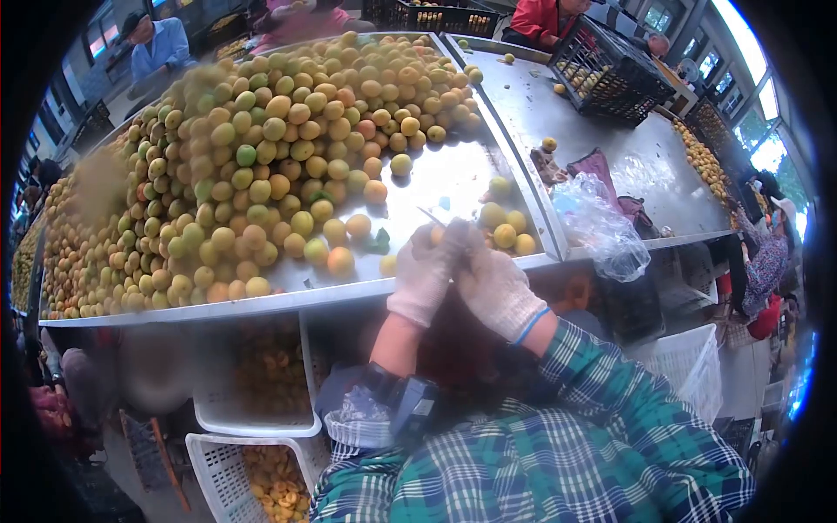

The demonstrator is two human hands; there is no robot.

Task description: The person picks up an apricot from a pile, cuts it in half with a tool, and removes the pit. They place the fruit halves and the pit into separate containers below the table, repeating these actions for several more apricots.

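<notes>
Two gloved hands, meeting at the near edge of the steel table (453,179).

- Left hand (423,275): fingers curled shut, fingertips against those of the right.
- Right hand (499,292): likewise curled shut, plaid sleeve behind it.
- Apricot (438,234): an orange sliver showing at the fingertips, on the far side of both hands. Which hand grips it cannot be told.
- Blade (429,214): a thin pale strip rising from the fingertips, its long axis slanting up and left toward the heap (261,157). The holding hand is hidden.
- Heap: ahead and left, nearer the left hand.
- Loose fruit (506,234): just beyond the right hand.
- Plastic bag (602,227): further right.
</notes>
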